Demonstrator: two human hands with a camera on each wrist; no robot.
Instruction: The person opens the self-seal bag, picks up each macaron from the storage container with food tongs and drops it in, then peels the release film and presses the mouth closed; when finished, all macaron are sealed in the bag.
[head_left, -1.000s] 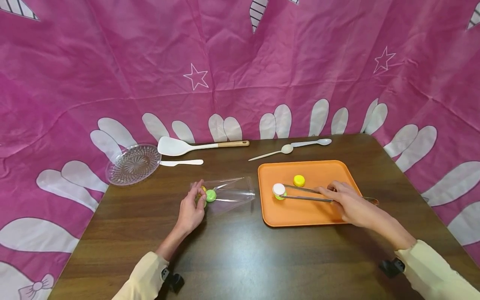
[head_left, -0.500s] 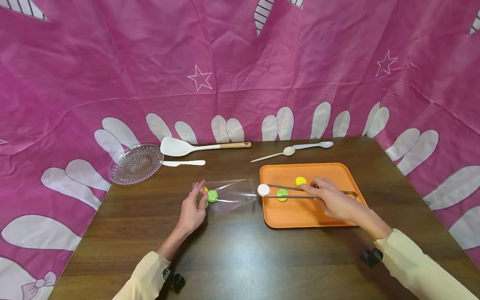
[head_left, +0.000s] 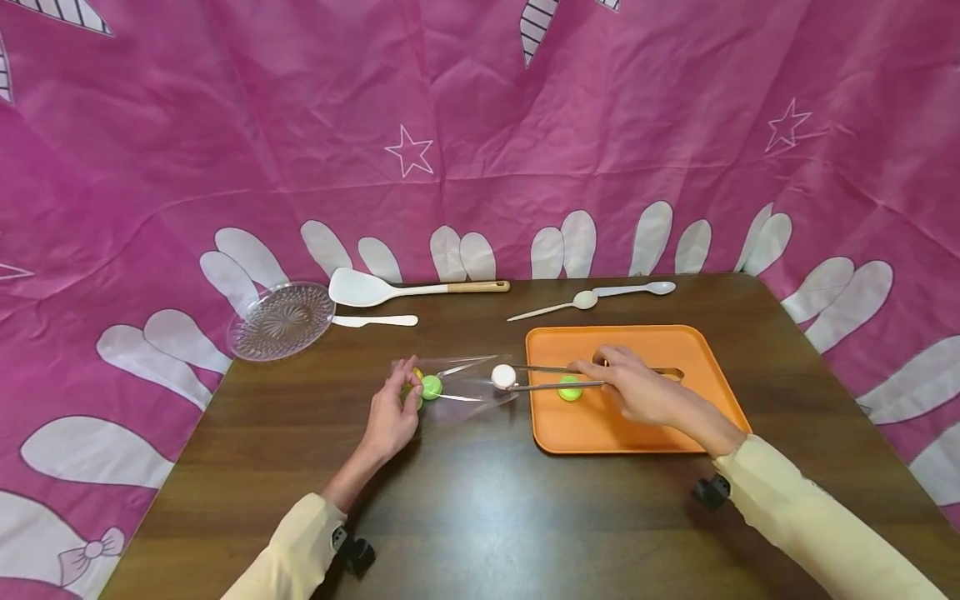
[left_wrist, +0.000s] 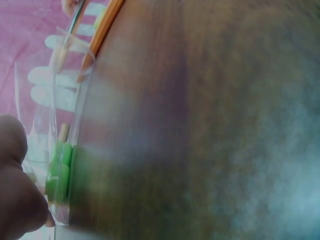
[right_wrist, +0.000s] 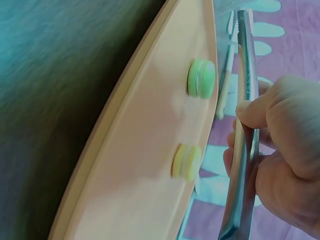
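Observation:
My left hand (head_left: 393, 410) holds the closed end of a clear plastic bag (head_left: 467, 408) lying on the table. Inside it, by my fingertips, are a green macaron (head_left: 431, 387) and a bit of yellow; the left wrist view shows green macarons (left_wrist: 59, 175) stacked there. With my right hand (head_left: 633, 390) I grip metal tongs (right_wrist: 246, 65), whose tips pinch a white macaron (head_left: 503, 375) at the bag's mouth end. Beneath the tongs, on the orange tray (head_left: 577, 435), lies a green macaron (head_left: 570, 394). A yellow macaron (right_wrist: 186, 162) also sits there, hidden by my hand in the head view.
At the back left lie a clear patterned plate (head_left: 281, 321), a white spatula (head_left: 363, 288) with a wooden handle and a white knife (head_left: 382, 321). Behind the tray are a cream spoon (head_left: 584, 300) and a white spoon (head_left: 660, 287). A pink curtain (head_left: 480, 125) hangs behind the table.
My right hand has carried the white macaron in the tongs leftward, from over the tray's green macaron to the bag's mouth. My left hand has stayed on the bag.

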